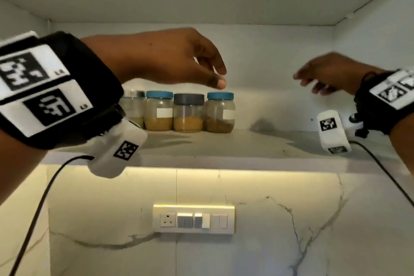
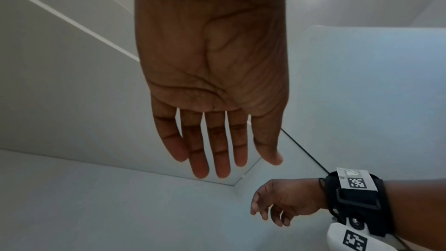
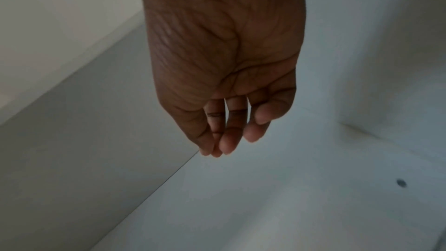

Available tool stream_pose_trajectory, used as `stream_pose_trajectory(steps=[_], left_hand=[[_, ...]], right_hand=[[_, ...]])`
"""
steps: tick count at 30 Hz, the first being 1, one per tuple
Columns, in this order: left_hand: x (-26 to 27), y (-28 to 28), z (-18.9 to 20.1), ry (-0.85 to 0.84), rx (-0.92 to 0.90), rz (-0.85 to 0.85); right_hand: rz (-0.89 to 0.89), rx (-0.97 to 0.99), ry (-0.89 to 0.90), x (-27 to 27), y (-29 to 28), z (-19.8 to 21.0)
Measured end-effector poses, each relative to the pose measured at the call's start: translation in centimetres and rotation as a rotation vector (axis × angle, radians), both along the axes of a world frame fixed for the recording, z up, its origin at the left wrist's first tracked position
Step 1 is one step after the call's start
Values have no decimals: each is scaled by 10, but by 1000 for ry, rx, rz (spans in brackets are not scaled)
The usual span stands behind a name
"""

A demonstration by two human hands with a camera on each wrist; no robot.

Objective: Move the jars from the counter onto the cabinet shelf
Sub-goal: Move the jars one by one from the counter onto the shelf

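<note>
On the cabinet shelf [image 1: 224, 145], far left: four jars in a row, upright, side by side. Leftmost jar [image 1: 132, 107] is partly hidden behind the left wrist camera [image 1: 116, 150]; lid colour unclear. Next, blue-lid jar [image 1: 159, 111] with white label, then grey-lid jar [image 1: 188, 112], then second blue-lid jar [image 1: 220, 112] at the right end, white label. All hold brownish powder in the lower part.

Left hand [image 1: 179, 58] hovers above the right-end jar, fingers loosely extended, thumb pointing down, holding nothing, not touching the lid. Wrist view confirms an empty palm, fingers straight.

Right hand [image 1: 331, 74] is well to the right over bare shelf, fingers relaxed and drooping, empty grip.

Below the shelf: lit marble wall with switch panel [image 1: 193, 219].
</note>
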State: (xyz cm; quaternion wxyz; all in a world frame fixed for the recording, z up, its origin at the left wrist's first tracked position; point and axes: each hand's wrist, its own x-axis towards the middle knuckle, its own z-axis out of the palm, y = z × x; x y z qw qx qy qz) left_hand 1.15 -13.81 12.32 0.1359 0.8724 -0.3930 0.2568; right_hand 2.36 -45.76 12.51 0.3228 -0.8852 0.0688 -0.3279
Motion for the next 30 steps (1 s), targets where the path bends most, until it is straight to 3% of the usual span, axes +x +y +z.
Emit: stream_pose_trajectory(steps=[5,8,13,16,20,25,30], left_hand=[[-29,19,-37,-24,-127,-75],[-40,29,-73,51,-155,-144],[-52,28,-135,218,-219,-333],[-44,18,-176,354,-206,-370],[-9,7,-236,486,-188,-322],[34,2,-320,617,-91,-211],[58,-7,-397,703,245,-27]], right_hand=[[23,-275,-97,-52,60,1],[126,-421,-34,-82,98,-27],[171,-469,106,-102,139,-80],[294,-518,88,-103,149,-127],[372,-480,194,-84,147,-205],[299,-392,418,-55,118,-315],[113,-380,740,-28,82,-417]])
